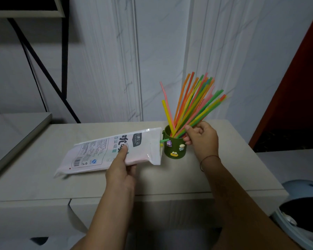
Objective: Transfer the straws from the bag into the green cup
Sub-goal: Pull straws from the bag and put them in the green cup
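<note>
- Head view: a pale tabletop point(43, 168) runs across the scene, backed by a white marbled wall point(161, 51).
- The green cup point(173, 148) stands upright toward the far right of the table, with small cartoon figures stuck on its near side.
- A thick bunch of straws point(193, 107) in orange, yellow, green and pink stands in the cup, fanning up and leaning to the right; one pink and one yellow straw lean left of the rest.
- The right hand point(201, 138) is just right of the cup, its fingers curled closed around the lower part of the straw bunch at the cup's rim. A thin dark band circles that wrist.
- The white printed bag point(101, 152) lies tilted, its open right end raised and nearly touching the cup's left side, its left end resting on the table.
- A green straw tip point(163, 141) pokes out of the bag's mouth beside the cup.
- The left hand point(121, 170) pinches the bag's near edge, thumb on top over the printing, fingers tucked beneath.
- A black metal frame point(43, 69) stands at far left.
</note>
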Available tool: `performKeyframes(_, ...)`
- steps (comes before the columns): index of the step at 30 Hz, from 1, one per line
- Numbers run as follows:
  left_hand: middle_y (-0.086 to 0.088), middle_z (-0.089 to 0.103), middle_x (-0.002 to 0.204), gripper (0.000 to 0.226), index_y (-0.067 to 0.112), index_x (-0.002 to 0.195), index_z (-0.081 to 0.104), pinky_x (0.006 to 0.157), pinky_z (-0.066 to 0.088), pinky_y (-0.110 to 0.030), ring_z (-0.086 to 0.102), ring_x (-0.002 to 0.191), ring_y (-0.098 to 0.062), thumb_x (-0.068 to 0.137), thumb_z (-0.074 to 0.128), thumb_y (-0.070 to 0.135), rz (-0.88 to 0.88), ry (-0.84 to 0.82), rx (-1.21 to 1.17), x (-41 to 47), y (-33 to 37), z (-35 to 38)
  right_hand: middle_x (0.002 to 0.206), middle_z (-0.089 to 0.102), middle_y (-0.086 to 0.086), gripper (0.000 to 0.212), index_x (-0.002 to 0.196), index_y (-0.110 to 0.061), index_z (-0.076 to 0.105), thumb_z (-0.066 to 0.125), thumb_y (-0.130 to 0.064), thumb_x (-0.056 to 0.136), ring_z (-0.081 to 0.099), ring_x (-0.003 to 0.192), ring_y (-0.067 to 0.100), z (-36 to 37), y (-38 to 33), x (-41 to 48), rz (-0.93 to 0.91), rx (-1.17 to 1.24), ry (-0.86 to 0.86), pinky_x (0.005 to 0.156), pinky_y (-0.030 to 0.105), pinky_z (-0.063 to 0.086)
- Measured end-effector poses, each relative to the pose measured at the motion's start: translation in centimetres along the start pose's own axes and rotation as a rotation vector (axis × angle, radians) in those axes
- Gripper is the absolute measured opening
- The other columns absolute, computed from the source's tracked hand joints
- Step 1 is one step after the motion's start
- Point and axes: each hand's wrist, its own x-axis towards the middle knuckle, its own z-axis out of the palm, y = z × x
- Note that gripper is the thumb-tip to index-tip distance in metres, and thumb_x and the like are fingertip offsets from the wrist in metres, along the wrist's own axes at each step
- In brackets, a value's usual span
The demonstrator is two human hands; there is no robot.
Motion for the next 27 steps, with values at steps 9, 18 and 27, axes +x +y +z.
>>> performKeyframes(9,-0.002,0.073,0.101,0.029,0.019,0.101,0.064,0.069,0.06,-0.03,0.072,0.081,-0.012,0.08,0.07,0.0,0.152,-0.106,0.033,-0.2,-0.4,0.0,0.066,0.057,0.008,0.018,0.081,-0.009,0.059,0.056,-0.024,0.092,0.059,0.046,0.008,0.1,-1.1,-3.2,0.402,0.28,-0.415,0.043,0.019,0.048)
performKeyframes(18,0.003,0.07,0.117,0.041,0.035,0.11,0.062,0.093,0.053,-0.041,0.067,0.105,-0.015,0.079,0.074,0.012,0.47,-0.305,0.292,-1.0,-0.9,0.2,0.129,0.056,0.011,0.045,0.132,-0.013,0.048,0.031,-0.039,0.1,0.052,0.12,0.024,1.9,-1.0,-4.4,0.842,0.608,-0.407,0.105,0.038,0.038)
performKeyframes(27,0.003,0.069,0.118,0.046,0.034,0.117,0.058,0.085,0.057,-0.038,0.067,0.105,-0.015,0.081,0.071,0.008,0.475,-0.363,0.34,-1.2,-1.1,0.3,0.137,0.05,0.018,0.036,0.132,-0.001,0.048,0.038,-0.013,0.099,0.041,0.133,0.033,2.2,-1.3,-3.9,0.839,0.908,-0.305,0.102,0.041,0.039)
